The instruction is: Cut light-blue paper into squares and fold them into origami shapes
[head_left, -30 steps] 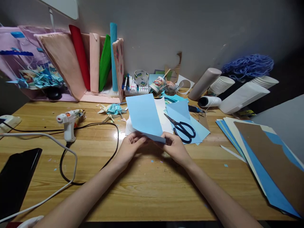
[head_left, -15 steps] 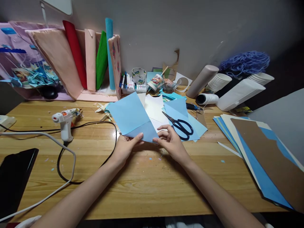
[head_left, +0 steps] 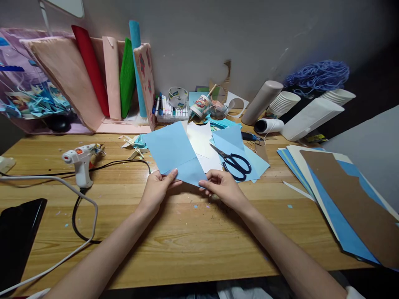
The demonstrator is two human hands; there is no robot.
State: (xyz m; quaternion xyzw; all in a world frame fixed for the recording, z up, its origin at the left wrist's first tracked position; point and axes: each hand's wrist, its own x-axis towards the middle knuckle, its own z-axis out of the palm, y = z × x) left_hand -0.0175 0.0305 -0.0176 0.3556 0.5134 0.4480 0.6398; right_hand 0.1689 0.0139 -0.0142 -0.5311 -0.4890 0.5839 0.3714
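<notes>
A light blue sheet of paper (head_left: 171, 147) is held between both hands, with a fold or crease line running across its lower part. My left hand (head_left: 158, 187) pinches its lower left edge, thumb on top. At the lower right corner, my right hand (head_left: 222, 185) grips it between thumb and curled fingers. Black-handled scissors (head_left: 235, 163) lie just beyond my right hand on more blue paper (head_left: 229, 139). White paper pieces (head_left: 201, 139) show behind the held sheet, partly covered by it.
A white glue gun (head_left: 81, 162) stands at left with its cable, near a black tablet-like slab (head_left: 20, 236). Card sheets (head_left: 346, 195) are stacked at right. Along the wall are crepe paper rolls (head_left: 90, 70), markers (head_left: 170, 108), paper cups (head_left: 285, 103) and blue yarn (head_left: 319, 77).
The view has shifted slightly. The right fingers have closed in under the paper's corner, and the sheet's lower part lies flatter. Both hands keep hold of it.
</notes>
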